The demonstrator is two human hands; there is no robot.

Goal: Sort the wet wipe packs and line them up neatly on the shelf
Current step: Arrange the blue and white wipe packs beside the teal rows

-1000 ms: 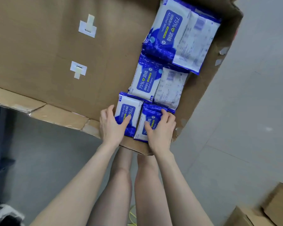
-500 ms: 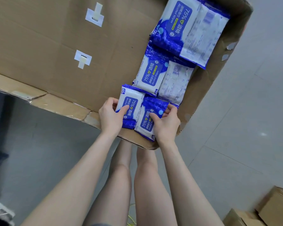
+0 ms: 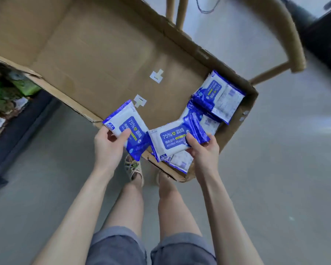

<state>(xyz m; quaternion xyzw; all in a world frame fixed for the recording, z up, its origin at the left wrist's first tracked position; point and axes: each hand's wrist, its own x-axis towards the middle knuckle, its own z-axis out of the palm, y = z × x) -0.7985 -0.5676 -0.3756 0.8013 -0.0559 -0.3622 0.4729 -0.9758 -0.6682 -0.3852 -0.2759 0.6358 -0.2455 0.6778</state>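
My left hand [image 3: 108, 144] grips one blue and white wet wipe pack [image 3: 129, 131], lifted over the near edge of the cardboard box [image 3: 96, 54]. In my right hand [image 3: 203, 148] is a small stack of packs, the top pack [image 3: 175, 139] face up with "75%" and "Alcohol Wipes" printed on it; a second pack [image 3: 182, 162] shows beneath it. Several more packs stay in the box's right corner, the largest pack [image 3: 218, 94] at the far end and a smaller one [image 3: 208, 122] nearer me.
The box stands on a grey tiled floor. A wooden chair [image 3: 287, 41] rises behind the box at upper right. A dark low shelf [image 3: 17, 119] with green items [image 3: 8, 90] runs along the left. My legs and a sandalled foot [image 3: 134, 167] are below the box edge.
Both hands have lifted their packs out of the box's near corner and drawn them toward me. The camera has swung, so the box now sits further away and the chair shows.
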